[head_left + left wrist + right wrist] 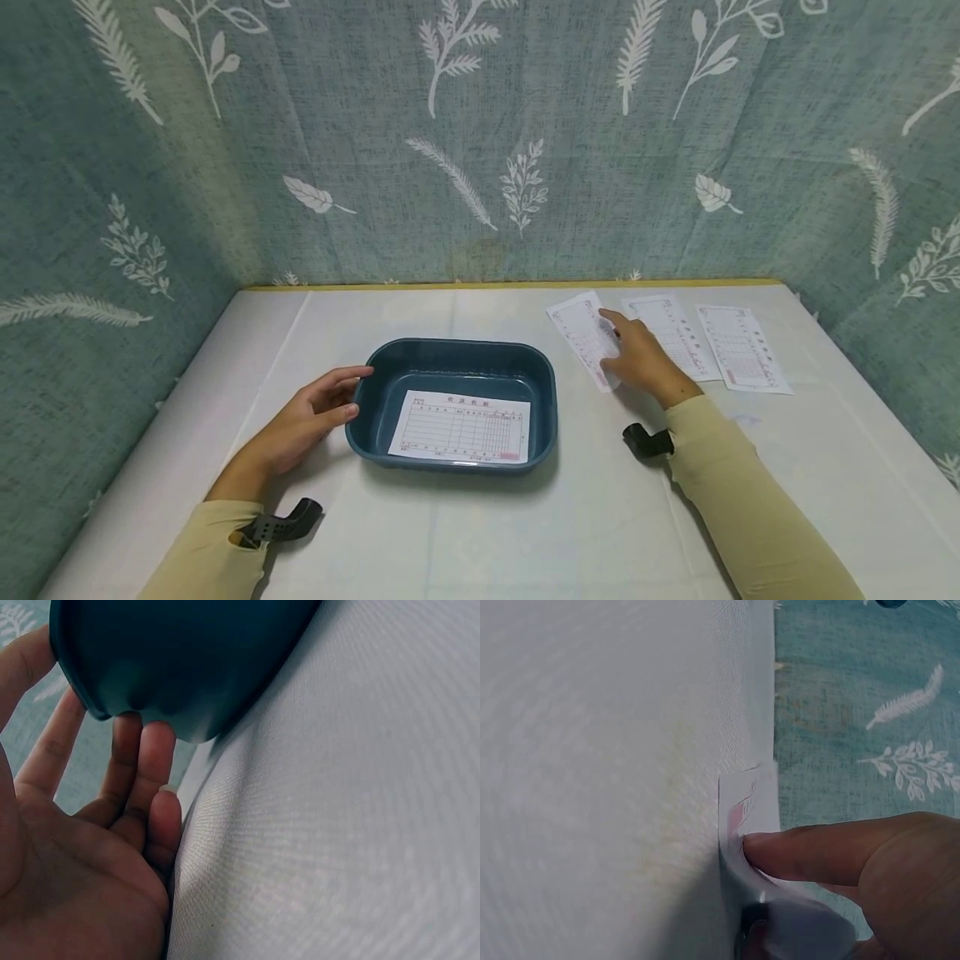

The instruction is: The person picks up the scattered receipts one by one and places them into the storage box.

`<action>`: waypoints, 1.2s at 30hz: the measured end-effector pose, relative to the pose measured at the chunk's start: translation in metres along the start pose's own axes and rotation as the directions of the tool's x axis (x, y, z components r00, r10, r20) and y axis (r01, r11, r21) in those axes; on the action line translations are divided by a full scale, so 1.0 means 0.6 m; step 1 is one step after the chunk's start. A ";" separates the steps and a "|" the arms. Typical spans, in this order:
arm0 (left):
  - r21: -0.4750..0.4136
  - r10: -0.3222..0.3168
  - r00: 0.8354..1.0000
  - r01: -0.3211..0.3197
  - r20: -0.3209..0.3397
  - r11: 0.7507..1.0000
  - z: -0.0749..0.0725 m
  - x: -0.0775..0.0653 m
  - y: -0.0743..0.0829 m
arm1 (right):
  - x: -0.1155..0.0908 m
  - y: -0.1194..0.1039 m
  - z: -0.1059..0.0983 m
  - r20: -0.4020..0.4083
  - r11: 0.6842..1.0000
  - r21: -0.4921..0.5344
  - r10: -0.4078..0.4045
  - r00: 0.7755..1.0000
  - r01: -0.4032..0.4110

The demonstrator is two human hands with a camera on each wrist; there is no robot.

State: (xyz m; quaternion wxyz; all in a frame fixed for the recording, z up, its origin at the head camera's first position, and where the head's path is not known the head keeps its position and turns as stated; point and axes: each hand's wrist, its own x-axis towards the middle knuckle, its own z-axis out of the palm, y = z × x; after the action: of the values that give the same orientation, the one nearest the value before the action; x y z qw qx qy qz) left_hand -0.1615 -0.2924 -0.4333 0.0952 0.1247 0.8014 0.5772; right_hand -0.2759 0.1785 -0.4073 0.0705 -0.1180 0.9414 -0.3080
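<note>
your left hand (303,421) sits loosely spread at the left end of the dark blue plastic basin (461,354), fingertips touching its wall and rim. your right hand (639,357), to the right of the basin, pinches a receipt slip (579,327) that bends between thumb and finger over the white-covered table (525,533). another printed receipt (461,427) lies face up inside the basin; the middle slip (667,325) and rightmost slip (742,346) lie side by side beyond your right hand.
</note>
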 end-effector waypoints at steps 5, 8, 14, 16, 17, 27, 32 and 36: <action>0.000 0.005 1.000 -0.005 -0.002 1.000 0.001 0.001 0.001 | -0.002 -0.001 -0.001 0.016 0.999 0.031 0.007 1.000 -0.008; 0.001 0.006 1.000 -0.006 -0.001 1.000 0.001 0.001 0.000 | -0.003 -0.002 0.000 0.018 0.999 0.032 0.009 1.000 -0.010; 0.005 0.013 1.000 -0.013 -0.008 1.000 0.001 0.001 0.000 | -0.004 -0.004 -0.003 -0.023 0.999 0.034 0.001 1.000 0.000; 0.003 0.010 1.000 -0.010 -0.008 1.000 0.001 0.001 0.000 | -0.004 -0.006 -0.003 -0.041 0.999 0.033 0.000 0.999 0.001; 0.001 0.008 1.000 -0.008 -0.005 1.000 0.001 0.001 0.000 | -0.005 -0.006 -0.002 -0.050 0.999 0.034 0.000 0.999 0.002; 0.005 0.015 1.000 -0.015 -0.003 1.000 0.002 0.001 -0.001 | -0.006 -0.012 0.001 -0.148 0.999 0.032 -0.022 0.989 0.027; 0.004 0.005 1.000 -0.004 -0.007 1.000 0.001 0.000 -0.001 | -0.005 -0.016 0.001 -0.158 0.999 0.046 -0.002 0.987 0.009; 0.008 0.006 1.000 -0.006 -0.008 1.000 0.001 0.001 -0.002 | -0.005 -0.019 0.000 -0.168 0.998 0.059 0.003 0.986 0.007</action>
State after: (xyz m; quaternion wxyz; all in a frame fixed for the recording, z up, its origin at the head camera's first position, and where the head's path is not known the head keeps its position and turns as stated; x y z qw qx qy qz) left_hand -0.1619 -0.2924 -0.4345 0.0896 0.1253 0.8037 0.5747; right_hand -0.2710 0.1705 -0.4005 -0.0061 -0.0903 0.9343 -0.3448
